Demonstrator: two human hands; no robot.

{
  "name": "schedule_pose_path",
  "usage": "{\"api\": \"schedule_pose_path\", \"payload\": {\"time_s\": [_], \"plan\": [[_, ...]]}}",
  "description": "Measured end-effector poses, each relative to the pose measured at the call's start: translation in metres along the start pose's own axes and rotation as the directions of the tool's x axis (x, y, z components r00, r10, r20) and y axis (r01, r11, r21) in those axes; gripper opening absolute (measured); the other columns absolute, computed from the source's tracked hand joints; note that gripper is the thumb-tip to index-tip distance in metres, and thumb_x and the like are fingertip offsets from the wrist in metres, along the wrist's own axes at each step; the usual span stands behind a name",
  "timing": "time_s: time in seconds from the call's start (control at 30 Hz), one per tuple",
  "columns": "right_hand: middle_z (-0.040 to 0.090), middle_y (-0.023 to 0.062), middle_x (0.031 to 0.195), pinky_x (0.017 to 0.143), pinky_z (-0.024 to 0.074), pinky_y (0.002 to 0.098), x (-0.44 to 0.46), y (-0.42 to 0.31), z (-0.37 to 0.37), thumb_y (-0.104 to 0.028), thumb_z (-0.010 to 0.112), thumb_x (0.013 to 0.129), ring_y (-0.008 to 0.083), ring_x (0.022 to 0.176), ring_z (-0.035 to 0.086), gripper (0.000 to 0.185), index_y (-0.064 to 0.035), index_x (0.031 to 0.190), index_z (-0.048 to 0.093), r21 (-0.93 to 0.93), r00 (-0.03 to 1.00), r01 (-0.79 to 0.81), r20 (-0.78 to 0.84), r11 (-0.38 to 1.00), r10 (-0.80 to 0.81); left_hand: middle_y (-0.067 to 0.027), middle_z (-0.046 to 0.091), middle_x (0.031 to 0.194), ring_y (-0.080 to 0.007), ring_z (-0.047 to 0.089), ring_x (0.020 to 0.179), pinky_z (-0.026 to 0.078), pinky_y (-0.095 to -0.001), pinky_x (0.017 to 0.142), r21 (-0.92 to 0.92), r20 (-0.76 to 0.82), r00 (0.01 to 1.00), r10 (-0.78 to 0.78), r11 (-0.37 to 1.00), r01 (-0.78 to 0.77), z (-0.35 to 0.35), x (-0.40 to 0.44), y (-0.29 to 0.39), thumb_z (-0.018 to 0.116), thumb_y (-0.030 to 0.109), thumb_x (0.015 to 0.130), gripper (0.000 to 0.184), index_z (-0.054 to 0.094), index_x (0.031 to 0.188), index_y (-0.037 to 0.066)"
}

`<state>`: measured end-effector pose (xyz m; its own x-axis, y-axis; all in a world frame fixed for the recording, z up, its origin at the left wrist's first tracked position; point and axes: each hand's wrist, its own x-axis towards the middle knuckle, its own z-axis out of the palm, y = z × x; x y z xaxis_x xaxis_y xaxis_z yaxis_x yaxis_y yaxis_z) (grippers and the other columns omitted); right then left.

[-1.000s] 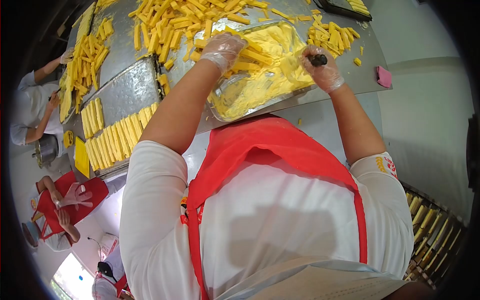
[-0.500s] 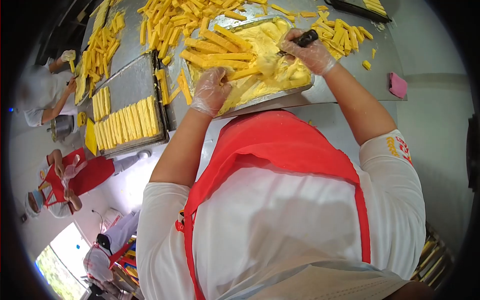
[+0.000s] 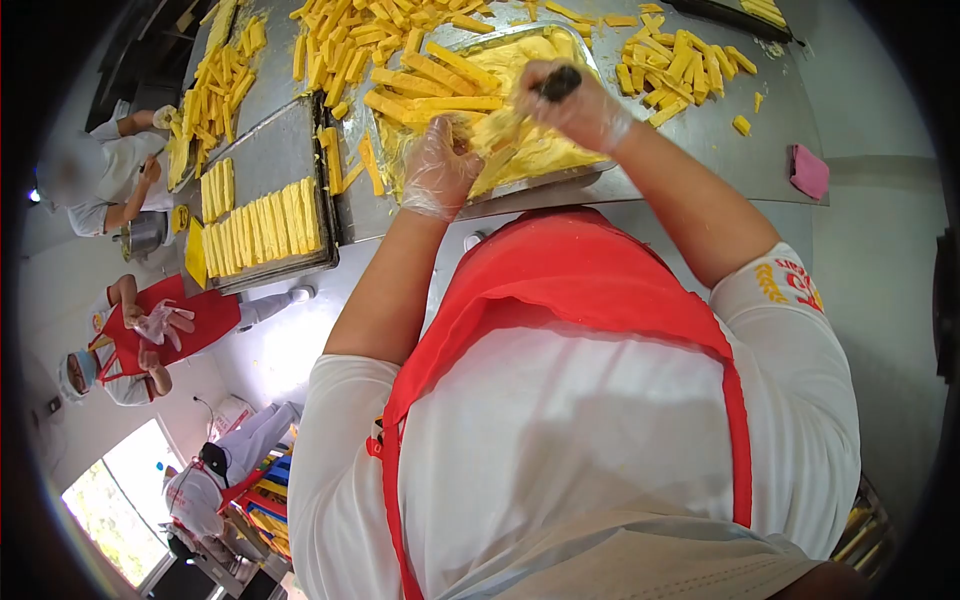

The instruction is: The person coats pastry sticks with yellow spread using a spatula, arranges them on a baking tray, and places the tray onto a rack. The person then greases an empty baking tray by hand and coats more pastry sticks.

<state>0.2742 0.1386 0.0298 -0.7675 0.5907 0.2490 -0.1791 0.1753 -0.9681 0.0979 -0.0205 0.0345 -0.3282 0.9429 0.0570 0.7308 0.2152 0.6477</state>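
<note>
My left hand [image 3: 440, 170], in a clear plastic glove, is closed at the near left of a metal pan [image 3: 545, 183]. Its fingers pinch one end of a yellow cake stick [image 3: 494, 164], partly hidden. Above the pan, my gloved right hand [image 3: 585, 108] grips the black handle [image 3: 558, 83] of a spreading tool, whose blade slants down to the stick and is blurred. Pale yellow cream [image 3: 545, 48] fills much of the pan. Several uncoated cake sticks [image 3: 440, 88] lie piled in its left part, just beyond my left hand.
Left of the pan, a dark-rimmed tray [image 3: 328, 225] holds rows of coated sticks [image 3: 265, 228]. Loose sticks are heaped at the back [image 3: 350, 40] and right [image 3: 680, 65]. A pink cloth [image 3: 808, 172] lies at the table's right edge. Co-workers [image 3: 110, 180] stand at left.
My right hand has moved left with the spreading tool, closer to my left hand. My left hand has turned slightly and still holds the stick. The camera view has shifted a little.
</note>
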Motion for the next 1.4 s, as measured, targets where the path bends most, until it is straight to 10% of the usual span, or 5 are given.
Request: {"api": "schedule_pose_path", "payload": {"time_s": [0.07,0.37,0.5,1.0,1.4], "plan": [[0.057,0.0072,0.075,0.071,0.0483,0.0327,0.008,0.01,-0.033,-0.021,0.061,0.089,0.0201,0.071,0.056,0.018,-0.0034,0.087,0.058,-0.55,0.944,-0.33,-0.189,0.767,0.271,-0.016,0.065,0.094,-0.0344,0.062,0.086,0.05,-0.0427,0.076,0.084,-0.008,0.999,0.053,0.995,-0.052,-0.002,-0.001,-0.003,0.071,0.013,0.072,0.034,0.06,0.103,0.002],[0.061,0.005,0.08,0.075,0.0484,0.0321,0.001,0.0,-0.013,-0.026,0.064,0.089,0.022,0.074,0.056,0.023,-0.0053,0.098,0.06,-0.445,0.983,-0.181,-0.074,0.877,0.166,-0.0099,0.064,0.093,-0.0324,0.06,0.078,0.05,-0.0432,0.071,0.335,0.24,0.705,0.667,0.625,-0.705,-0.011,-0.006,-0.026,0.061,0.009,0.08,0.01,0.063,0.089,0.011],[0.06,0.015,0.08,0.072,0.0476,0.037,0.005,-0.011,-0.021,-0.024,0.063,0.088,0.0276,0.075,0.058,0.021,-0.0043,0.092,0.058,-0.869,0.994,0.107,0.096,0.482,-0.046,-0.0133,0.064,0.091,-0.035,0.062,0.082,0.05,-0.0448,0.073,0.203,0.076,0.878,0.473,0.854,-0.478,-0.009,0.003,-0.03,0.063,0.014,0.079,0.011,0.065,0.088,0.009],[0.056,0.0121,0.077,0.068,0.0442,0.037,-0.033,0.011,0.009,-0.003,0.063,0.08,0.0282,0.072,0.054,0.009,-0.0041,0.084,0.055,-0.729,0.935,-0.249,-0.353,0.638,-0.038,-0.0154,0.066,0.08,-0.0353,0.064,0.073,0.052,-0.0435,0.067,0.223,-0.449,0.893,-0.001,0.968,0.113,-0.211,0.02,-0.219,0.066,0.027,0.082,0.021,0.067,0.085,0.006],[0.055,0.0161,0.073,0.064,0.0442,0.0419,-0.02,-0.002,0.049,-0.003,0.063,0.078,0.0356,0.069,0.053,0.01,-0.0049,0.08,0.054,-0.833,0.924,-0.297,-0.374,0.466,-0.08,-0.014,0.067,0.112,-0.0326,0.062,0.107,0.049,-0.0423,0.092,0.772,-0.345,0.877,-0.335,0.429,0.468,-0.332,0.041,-0.389,0.05,0.027,0.087,0.03,0.069,0.107,0.014]]}}
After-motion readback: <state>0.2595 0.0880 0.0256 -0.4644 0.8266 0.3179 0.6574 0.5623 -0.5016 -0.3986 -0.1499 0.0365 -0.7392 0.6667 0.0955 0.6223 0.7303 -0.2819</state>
